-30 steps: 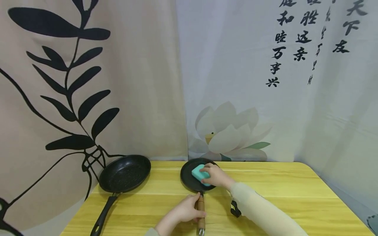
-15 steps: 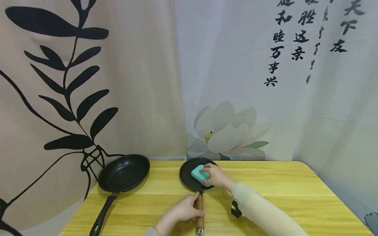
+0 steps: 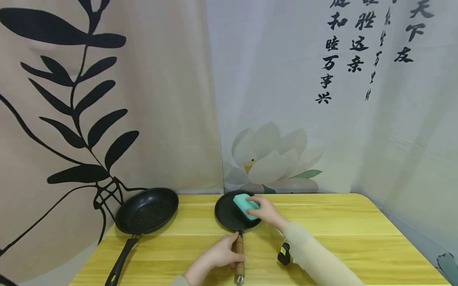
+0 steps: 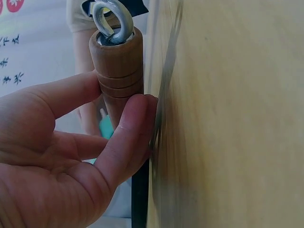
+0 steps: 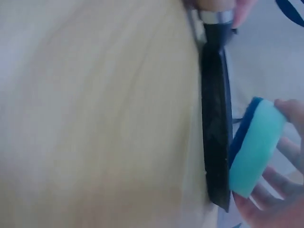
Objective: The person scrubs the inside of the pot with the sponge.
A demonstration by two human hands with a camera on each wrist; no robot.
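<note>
A small black frying pan [image 3: 226, 212] with a brown wooden handle [image 3: 240, 254] lies on the table, handle toward me. My left hand [image 3: 222, 252] grips that handle; in the left wrist view its fingers [image 4: 130, 137] curl round the wood below the metal hanging ring [image 4: 113, 23]. Over the pan's right half, my right hand [image 3: 269, 212] holds a turquoise sponge [image 3: 246, 205] between thumb and fingers. The right wrist view shows the sponge [image 5: 259, 147] tilted, its dark blue side toward the pan and its lower end at the pan's rim [image 5: 223, 190].
A larger black frying pan [image 3: 147, 210] stands at the left, its black handle [image 3: 121, 260] pointing toward me. The yellow wooden table [image 3: 343, 230] ends at a printed curtain [image 3: 171, 119] behind. A black strap piece with a yellow mark [image 3: 284, 254] is at my right wrist.
The sponge and right hand have moved slightly up and right across the small pan, and the sponge is more tilted. The left hand keeps its grip. The whole head view has shifted slightly left.
</note>
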